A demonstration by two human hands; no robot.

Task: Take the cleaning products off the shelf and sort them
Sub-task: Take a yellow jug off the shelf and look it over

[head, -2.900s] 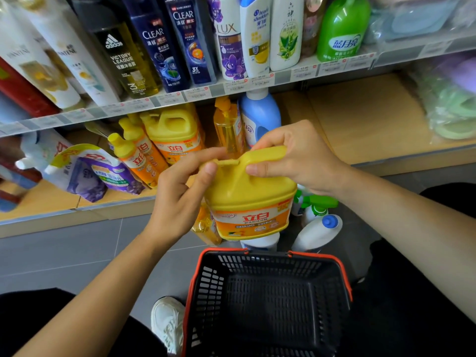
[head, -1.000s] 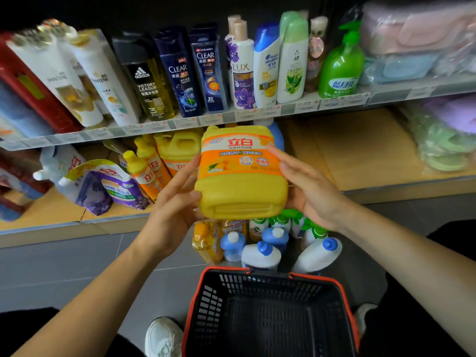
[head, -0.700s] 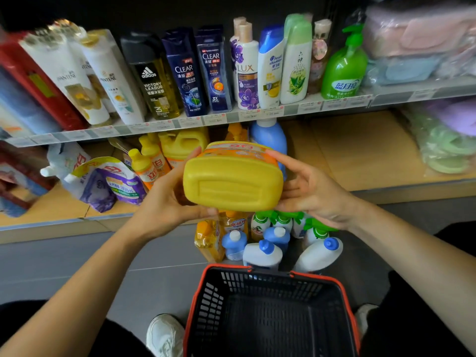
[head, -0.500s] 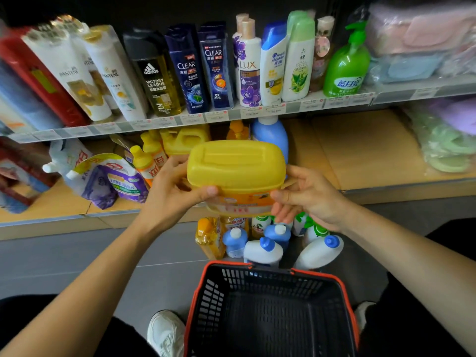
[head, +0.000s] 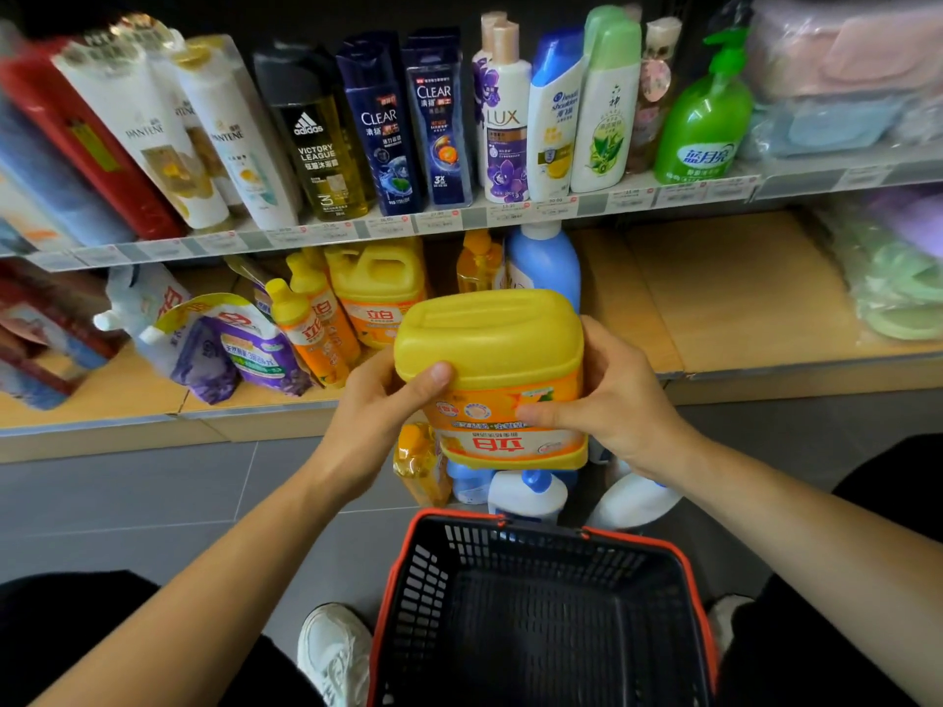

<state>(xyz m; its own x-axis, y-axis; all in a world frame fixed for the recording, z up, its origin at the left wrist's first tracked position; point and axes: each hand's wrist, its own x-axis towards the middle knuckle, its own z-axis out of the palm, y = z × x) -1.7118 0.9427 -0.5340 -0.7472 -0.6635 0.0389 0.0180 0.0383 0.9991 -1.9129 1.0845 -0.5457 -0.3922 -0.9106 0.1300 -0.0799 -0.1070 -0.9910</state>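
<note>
A big yellow detergent jug (head: 490, 344) hangs upside down in front of the lower shelf, its flat base up and its orange label inverted. My left hand (head: 380, 405) grips its left side with the thumb across the front edge. My right hand (head: 610, 395) grips the right side, thumb on the label. Below the jug stands a black basket with an orange rim (head: 541, 609), with nothing in it. On the lower shelf (head: 714, 298) remain another yellow jug (head: 377, 288), yellow squeeze bottles (head: 311, 324), an orange pump bottle (head: 477, 265), a blue bottle (head: 543, 260) and purple refill pouches (head: 229, 344).
Several white, blue-capped and orange bottles (head: 525, 494) stand on the grey floor between basket and shelf. The upper shelf carries shampoo bottles (head: 393, 125) and a green pump bottle (head: 706, 119). Bagged goods (head: 898, 278) lie at the right. My white shoe (head: 334, 650) is left of the basket.
The jug has been turned over from upright to base-up and has come down a little toward the basket. Both hands have shifted their hold as it rolled.
</note>
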